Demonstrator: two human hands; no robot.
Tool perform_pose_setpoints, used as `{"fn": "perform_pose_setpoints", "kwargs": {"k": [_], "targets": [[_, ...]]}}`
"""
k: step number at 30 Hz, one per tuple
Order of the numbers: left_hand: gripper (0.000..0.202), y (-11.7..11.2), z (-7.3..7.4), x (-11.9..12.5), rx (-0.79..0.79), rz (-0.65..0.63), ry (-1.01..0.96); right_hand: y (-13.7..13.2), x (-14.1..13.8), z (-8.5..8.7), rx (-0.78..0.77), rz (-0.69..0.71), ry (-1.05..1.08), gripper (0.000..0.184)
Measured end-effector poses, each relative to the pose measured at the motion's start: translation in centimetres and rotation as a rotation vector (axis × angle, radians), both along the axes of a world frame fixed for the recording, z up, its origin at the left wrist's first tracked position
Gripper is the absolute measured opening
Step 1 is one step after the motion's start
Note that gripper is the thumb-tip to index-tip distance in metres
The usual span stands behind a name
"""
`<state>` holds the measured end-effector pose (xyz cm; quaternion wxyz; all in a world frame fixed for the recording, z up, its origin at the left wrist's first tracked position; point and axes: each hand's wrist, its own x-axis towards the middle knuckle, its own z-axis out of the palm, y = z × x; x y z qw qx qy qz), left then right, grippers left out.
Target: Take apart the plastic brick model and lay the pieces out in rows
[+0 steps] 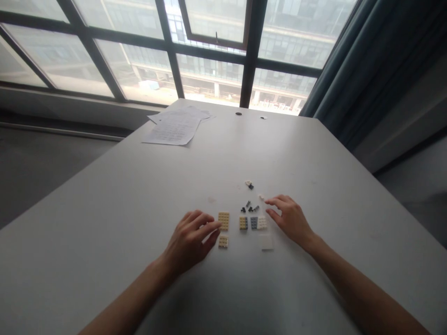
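Note:
Small building plates lie on the white table (104, 223). My left hand (190, 237) rests with fingers loosely curled, its fingertips touching a tan plate (224, 220); a smaller tan plate (223, 241) lies just below. My right hand (288, 217) hovers with fingers apart and holds nothing, beside a row of three small plates: tan (243, 223), grey (253, 222) and white (262, 223). A tiny white piece (261, 197) lies at its fingertips. Several dark tiny pieces (248, 207) sit above the row, and a clear flat piece (267, 242) below it.
A small white-and-dark piece (249, 184) lies farther back. Printed paper sheets (176, 126) lie at the table's far left corner. Two small dark marks (239, 113) sit near the far edge. A large window and a dark curtain (366, 60) stand behind the table.

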<state>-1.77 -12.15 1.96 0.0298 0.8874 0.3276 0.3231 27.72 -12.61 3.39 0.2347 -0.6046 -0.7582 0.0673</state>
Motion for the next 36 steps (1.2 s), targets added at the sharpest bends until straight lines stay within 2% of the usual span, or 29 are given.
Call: {"fn": "perform_pose_setpoints", "kwargs": {"k": [2, 5, 11, 18, 22, 25, 27, 30, 32, 34, 36], "targets": [[0.01, 0.9, 0.6, 1.3, -0.068, 0.066, 0.007, 0.6, 0.7, -0.4, -0.061, 0.001, 0.033, 0.015], [0.01, 2.7, 1.1, 3.8, -0.198, 0.106, 0.096, 1.2, 0.0, -0.6, -0.084, 0.035, 0.037, 0.011], [0.014, 5.4, 0.6, 7.8, -0.277, 0.182, 0.184, 2.3, -2.8, 0.1, -0.107, 0.025, -0.102, 0.015], [0.009, 5.5, 0.9, 9.0, -0.268, 0.177, 0.239, 2.6, -3.6, 0.1, -0.123, 0.057, -0.249, 0.013], [0.008, 5.5, 0.9, 8.8, -0.266, 0.172, 0.224, 2.6, -3.8, 0.0, -0.115, 0.057, -0.24, 0.012], [0.01, 5.7, 0.9, 8.3, -0.344, 0.172, 0.122, 2.8, -3.5, 0.0, -0.132, 0.051, -0.023, 0.013], [0.016, 5.8, 1.1, 7.9, -0.568, 0.147, -0.113, 2.9, -3.1, 0.0, -0.23, 0.057, 0.302, 0.015], [0.033, 5.6, 1.7, 7.5, -0.979, 0.096, -0.58, 2.7, -2.6, 0.1, -0.492, 0.07, 0.88, 0.025], [0.041, 5.0, 2.2, 7.3, -1.127, 0.06, -0.765, 2.3, -2.6, 0.3, -0.622, 0.074, 1.13, 0.03], [0.041, 4.1, 2.6, 6.9, -1.153, 0.031, -0.786, 1.4, -2.6, 0.8, -0.669, 0.083, 1.215, 0.032], [0.032, 2.6, 2.8, 6.2, -1.02, 0.033, -0.65, 0.0, -2.6, 1.2, -0.63, 0.107, 1.138, 0.03]]}}
